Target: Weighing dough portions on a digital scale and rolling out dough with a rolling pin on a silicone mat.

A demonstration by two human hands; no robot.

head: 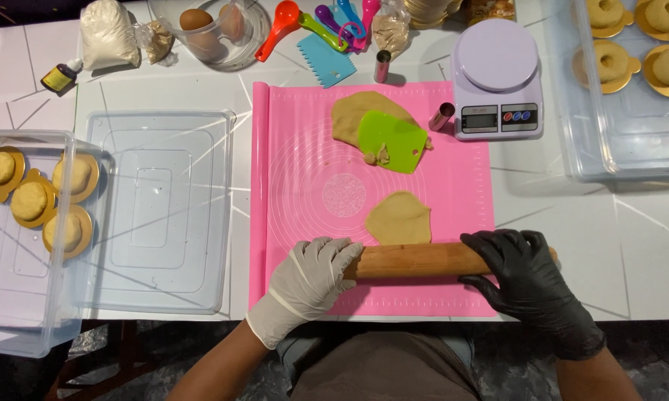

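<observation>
A wooden rolling pin [416, 261] lies across the near edge of a pink silicone mat [297, 186]. My left hand [310, 281], in a white glove, wraps its left end. My right hand [522, 275], in a black glove, covers its right end. Just beyond the pin lies a small flattened piece of tan dough [399, 217]. Farther back a larger slab of dough [357, 113] sits under a green plastic scraper [392, 141], with small dough scraps beside it.
A kitchen scale [495, 78] and two metal ring cutters [441, 116] stand behind the mat. Clear plastic trays hold dough rounds on gold discs at left [30, 200] and back right [631, 89]; a clear lid [156, 208] lies left. Eggs in a bowl [208, 33], measuring spoons and bags line the back.
</observation>
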